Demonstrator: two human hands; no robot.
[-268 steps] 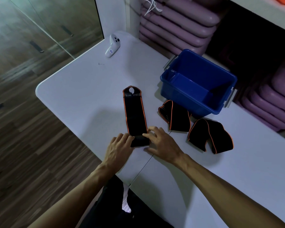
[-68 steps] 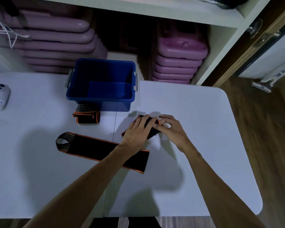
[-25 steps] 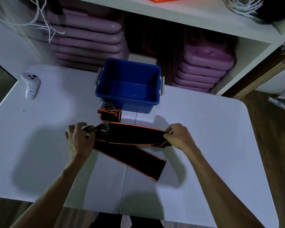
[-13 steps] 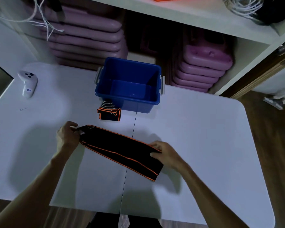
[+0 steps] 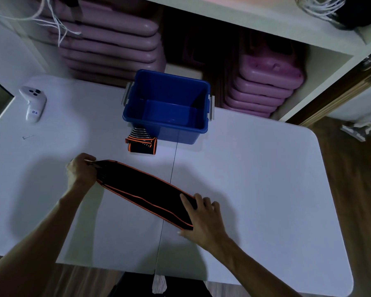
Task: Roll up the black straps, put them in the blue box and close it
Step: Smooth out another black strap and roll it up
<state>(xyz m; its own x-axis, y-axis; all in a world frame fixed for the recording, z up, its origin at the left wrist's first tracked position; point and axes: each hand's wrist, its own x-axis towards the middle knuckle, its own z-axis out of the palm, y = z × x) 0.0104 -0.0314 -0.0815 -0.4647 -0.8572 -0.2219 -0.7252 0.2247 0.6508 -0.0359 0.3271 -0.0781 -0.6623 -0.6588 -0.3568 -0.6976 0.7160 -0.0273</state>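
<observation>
Two long black straps with orange edging (image 5: 144,190) lie stacked flat and diagonal across the white table (image 5: 255,179). My left hand (image 5: 80,171) pinches their far-left looped end. My right hand (image 5: 201,215) lies flat with fingers spread on their near-right end, pressing it down. A third black strap (image 5: 141,142), folded into a small bundle, rests against the front left of the blue box (image 5: 166,125). The box stands open at the table's back edge with nothing visible inside. No lid is in view.
A white handheld controller (image 5: 33,102) lies at the far left of the table, with a small screw (image 5: 27,137) near it. Stacks of purple cases (image 5: 263,86) fill the shelf behind the box. Wooden floor lies to the right.
The two straps, crossed a second ago, now lie aligned on top of each other. My right hand slid down to the near end and flattened on it; my left hand kept the looped end.
</observation>
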